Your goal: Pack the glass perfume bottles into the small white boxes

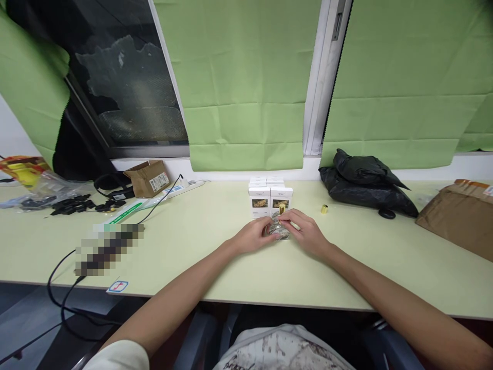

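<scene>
Your left hand (254, 235) and right hand (306, 231) both clasp a glass bottle (279, 229) before white boxes (270, 198), seemingly working its gold top (282, 208); next, steady its base

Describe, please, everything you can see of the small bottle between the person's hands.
The bottle is small and looks like clear glass, with a gold-coloured top at its neck. It seems to rest on the pale green table, in front of a group of white boxes. The left hand and the right hand clasp it from either side, hiding much of its body, so its shape cannot be told.
</scene>
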